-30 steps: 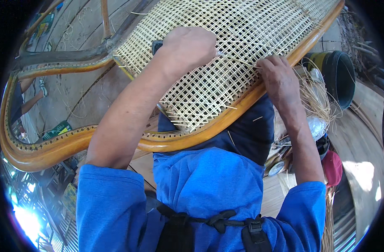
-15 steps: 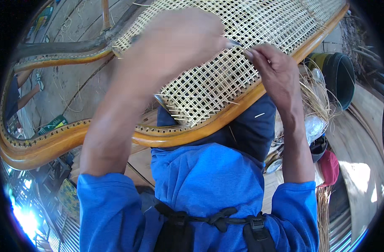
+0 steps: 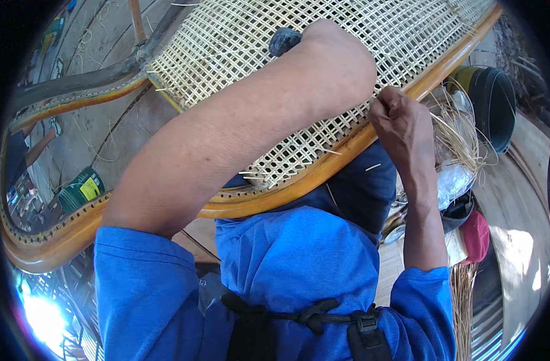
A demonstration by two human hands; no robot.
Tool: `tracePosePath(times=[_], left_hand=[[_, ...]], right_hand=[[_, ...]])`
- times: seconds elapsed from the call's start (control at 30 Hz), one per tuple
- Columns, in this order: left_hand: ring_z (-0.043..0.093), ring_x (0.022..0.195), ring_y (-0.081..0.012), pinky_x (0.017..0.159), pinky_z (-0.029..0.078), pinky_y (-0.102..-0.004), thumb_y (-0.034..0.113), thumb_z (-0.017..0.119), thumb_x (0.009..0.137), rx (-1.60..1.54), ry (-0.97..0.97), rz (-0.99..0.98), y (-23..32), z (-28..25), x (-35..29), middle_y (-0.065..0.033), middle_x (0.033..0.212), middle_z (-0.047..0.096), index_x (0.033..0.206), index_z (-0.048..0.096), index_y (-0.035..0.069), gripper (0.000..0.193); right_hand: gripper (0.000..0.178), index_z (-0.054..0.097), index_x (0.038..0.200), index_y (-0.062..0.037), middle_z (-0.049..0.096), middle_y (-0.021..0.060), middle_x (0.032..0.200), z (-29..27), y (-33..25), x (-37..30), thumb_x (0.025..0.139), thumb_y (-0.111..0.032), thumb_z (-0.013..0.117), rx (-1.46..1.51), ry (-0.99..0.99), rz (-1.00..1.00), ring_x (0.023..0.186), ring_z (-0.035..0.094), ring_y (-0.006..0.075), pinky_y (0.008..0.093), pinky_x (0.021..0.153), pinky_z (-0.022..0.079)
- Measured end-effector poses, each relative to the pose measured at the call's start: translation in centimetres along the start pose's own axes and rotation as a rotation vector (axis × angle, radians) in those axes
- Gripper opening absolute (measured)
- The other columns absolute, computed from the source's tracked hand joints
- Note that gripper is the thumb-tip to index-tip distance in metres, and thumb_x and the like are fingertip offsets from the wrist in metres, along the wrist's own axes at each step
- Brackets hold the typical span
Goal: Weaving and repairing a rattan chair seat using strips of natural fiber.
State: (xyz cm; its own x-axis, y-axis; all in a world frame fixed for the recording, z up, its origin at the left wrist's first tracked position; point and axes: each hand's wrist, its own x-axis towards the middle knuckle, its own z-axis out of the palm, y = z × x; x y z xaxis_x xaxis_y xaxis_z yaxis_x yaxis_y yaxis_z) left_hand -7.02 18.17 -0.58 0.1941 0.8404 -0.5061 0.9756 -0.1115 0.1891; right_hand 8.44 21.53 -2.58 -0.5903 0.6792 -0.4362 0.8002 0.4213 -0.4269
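My left hand (image 3: pixel 341 63) is closed over the woven cane panel (image 3: pixel 227 45), its fingers turned away from view. From the fist sticks out the rounded end of a dark-handled tool (image 3: pixel 284 41); its tip is hidden. My right hand (image 3: pixel 403 117) is closed in a pinch at the curved wooden frame (image 3: pixel 347 153), close beside the left hand. Whatever lies between its fingers is hidden. The panel has an open grid weave, with loose strand ends near its near edge. Small holes line the frame's left part, where no weave covers it.
A bundle of loose cane strands (image 3: pixel 461 135) lies right of the frame, next to a dark bucket (image 3: pixel 497 108). A red cloth item (image 3: pixel 476 236) is nearer. A green container (image 3: pixel 81 191) stands beyond the frame at left. Another person's leg (image 3: pixel 40 147) shows at far left.
My left hand has turned over and moved right, hiding the tool's tip and showing its handle end. My right hand has come slightly nearer, down to the frame's edge, its fingers more tightly closed.
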Motion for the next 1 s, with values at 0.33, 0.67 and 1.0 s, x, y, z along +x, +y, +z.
tracePosePath(times=[0.33, 0.67, 1.0], left_hand=[[0.063, 0.073, -0.0327, 0.063, 0.050, -0.0425, 0.030, 0.059, 0.076, -0.226, 0.211, -0.076, -1.1, 2.7, 0.2, -0.0167, 0.071, 0.063, 0.075, 0.066, 0.005, 0.026], [0.062, 0.066, -0.0330, 0.061, 0.049, -0.0437, 0.026, 0.052, 0.080, -0.216, 0.321, -0.138, -3.5, 1.5, -5.1, -0.0163, 0.069, 0.062, 0.073, 0.064, 0.004, 0.026], [0.065, 0.070, -0.0301, 0.063, 0.051, -0.0389, 0.011, 0.053, 0.072, -0.138, 0.172, -0.003, -1.3, 1.8, -1.1, -0.0161, 0.072, 0.064, 0.072, 0.066, 0.003, 0.016]], right_hand=[[0.014, 0.058, 0.074, -0.0041, 0.060, 0.0166, 0.065, 1.9, -1.2, 0.7, 0.080, -0.014, 0.052, -0.280, 0.129, -0.057, 0.065, 0.058, 0.0371, 0.0424, 0.072, 0.045], [0.017, 0.063, 0.081, -0.0046, 0.060, 0.0104, 0.073, 2.0, -1.1, 1.2, 0.082, -0.021, 0.061, 0.198, 0.200, -0.378, 0.072, 0.054, 0.0288, 0.0367, 0.071, 0.042], [0.011, 0.060, 0.068, -0.0012, 0.060, 0.0128, 0.084, 2.7, 0.3, 0.8, 0.073, -0.011, 0.058, -0.011, 0.283, -0.284, 0.081, 0.054, 0.0305, 0.0377, 0.078, 0.043]])
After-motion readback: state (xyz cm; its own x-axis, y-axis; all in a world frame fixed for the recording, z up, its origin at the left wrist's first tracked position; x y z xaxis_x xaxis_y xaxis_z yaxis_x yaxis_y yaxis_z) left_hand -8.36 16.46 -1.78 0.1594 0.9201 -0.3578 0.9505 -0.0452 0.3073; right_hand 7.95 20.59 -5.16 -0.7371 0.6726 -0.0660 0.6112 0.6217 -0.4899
